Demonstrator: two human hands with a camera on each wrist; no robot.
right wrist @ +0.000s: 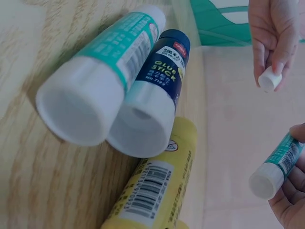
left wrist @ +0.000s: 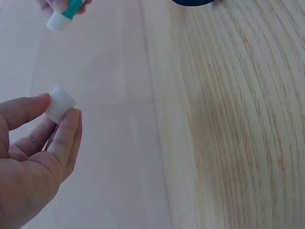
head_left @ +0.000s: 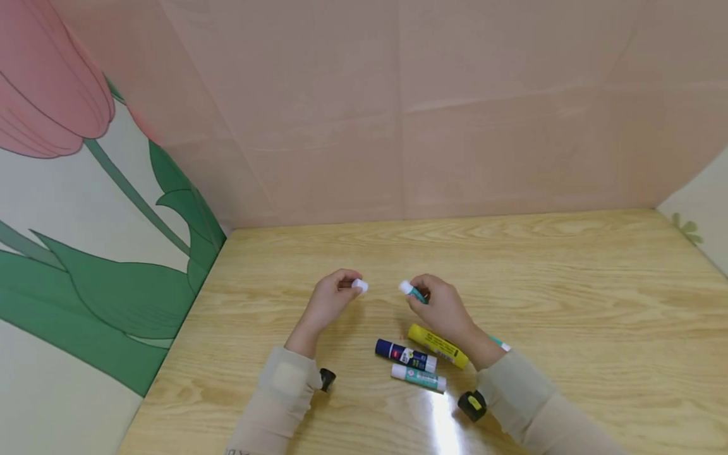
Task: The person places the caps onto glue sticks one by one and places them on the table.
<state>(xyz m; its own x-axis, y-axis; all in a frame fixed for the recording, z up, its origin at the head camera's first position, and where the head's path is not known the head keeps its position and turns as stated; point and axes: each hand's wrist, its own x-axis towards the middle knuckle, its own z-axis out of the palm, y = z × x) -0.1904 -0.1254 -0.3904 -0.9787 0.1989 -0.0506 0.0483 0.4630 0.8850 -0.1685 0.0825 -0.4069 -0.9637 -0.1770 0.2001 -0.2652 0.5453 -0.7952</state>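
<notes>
Between thumb and fingertips, my left hand (head_left: 330,300) pinches a small white cap (left wrist: 60,104). Opposite it, a short gap away, my right hand (head_left: 446,309) grips a teal-and-white glue stick (right wrist: 286,155), its white top end pointing toward the cap. Both hands are raised over the table. On the wood below lie a yellow glue stick (head_left: 438,346), a navy glue stick (head_left: 400,354) and another teal glue stick (head_left: 419,378), side by side. One more teal-and-white stick (head_left: 500,343) is partly hidden behind the right forearm.
The wooden table (head_left: 273,265) runs back to a pinkish covered wall (head_left: 398,126). A tulip-printed panel (head_left: 102,221) borders the left side, and a pale panel (head_left: 699,208) the right. Black wrist devices (head_left: 472,405) hang under both sleeves.
</notes>
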